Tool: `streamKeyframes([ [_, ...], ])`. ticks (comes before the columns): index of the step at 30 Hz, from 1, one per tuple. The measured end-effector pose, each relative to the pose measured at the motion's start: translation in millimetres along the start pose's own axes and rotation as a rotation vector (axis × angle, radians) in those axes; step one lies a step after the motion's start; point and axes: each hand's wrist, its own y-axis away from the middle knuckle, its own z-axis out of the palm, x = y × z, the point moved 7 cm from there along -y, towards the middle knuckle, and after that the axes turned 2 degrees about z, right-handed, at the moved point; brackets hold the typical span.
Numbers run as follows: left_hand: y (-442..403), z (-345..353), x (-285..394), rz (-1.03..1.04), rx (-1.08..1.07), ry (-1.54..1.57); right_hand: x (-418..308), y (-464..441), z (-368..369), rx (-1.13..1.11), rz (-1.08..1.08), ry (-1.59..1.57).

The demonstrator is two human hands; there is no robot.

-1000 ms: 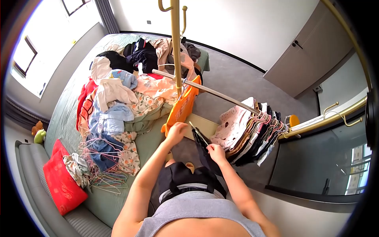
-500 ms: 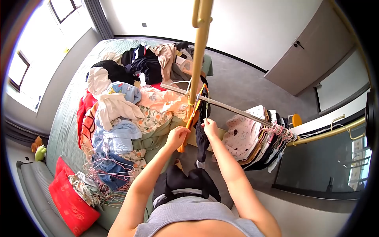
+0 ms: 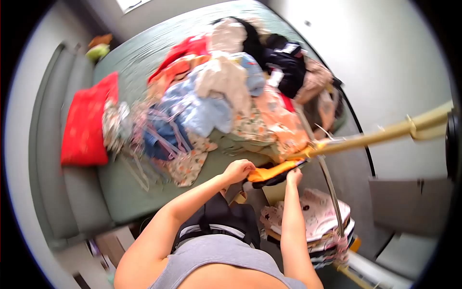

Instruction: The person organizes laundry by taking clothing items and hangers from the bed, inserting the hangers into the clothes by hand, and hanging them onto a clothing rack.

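Observation:
An orange garment [image 3: 272, 172] hangs at the gold-coloured rack, with a black garment [image 3: 276, 181] against its lower side. My left hand [image 3: 238, 170] is closed, its fingers pinching the left end of the orange garment. By the other end, my right hand [image 3: 294, 177] is closed at the upper part of the black garment; the exact spot it grips is blurred. The metal rail [image 3: 331, 192] runs down just right of my right hand.
A clothes pile [image 3: 219, 82] covers part of the bed [image 3: 137, 43]. Loose hangers [image 3: 166, 130] lie near a red cushion [image 3: 91, 125]. More garments [image 3: 322, 212] hang along the rail, and the gold pole [image 3: 380, 139] reaches right.
The view has swung left toward the bed, tilting the scene. The orange and black garments now stretch sideways between my hands, and my right hand is farther from my left.

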Motion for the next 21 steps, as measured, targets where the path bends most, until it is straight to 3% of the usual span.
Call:
streamKeyframes([
  [1,15.0,-6.1,-11.9,-0.035,0.062,-0.027,-10.9,12.6,-5.5,0.096,-0.023,0.030],
  [3,50.0,-15.8,-44.4,-0.168,0.165,0.020,-40.4,53.5,-9.2,0.347,-0.333,-0.133],
  [6,107.2,-43.3,-88.0,-0.426,0.358,0.078,-106.8,126.9,0.4,0.166,-0.675,-0.281],
  [9,167.7,-85.0,-136.5,-0.574,0.646,0.077,-135.3,170.2,46.3,-0.123,-0.791,-0.315],
  [12,225.8,-129.4,-195.6,-0.712,0.870,0.083,-160.8,206.1,91.5,-0.426,-0.835,-0.269],
  [15,262.6,-176.2,-232.6,-0.775,0.961,0.005,-193.1,238.7,141.7,-0.687,-0.807,-0.219],
  [16,270.8,-186.8,-248.4,-0.740,1.019,0.126,-205.9,248.8,159.9,-0.760,-0.758,-0.187],
  [19,283.5,-218.3,-280.6,-0.790,1.021,0.222,-242.9,277.6,221.4,-0.934,-0.697,-0.099],
  [21,276.2,-242.4,-282.8,-0.866,0.995,0.389,-258.2,286.9,272.8,-0.933,-0.621,-0.148],
])
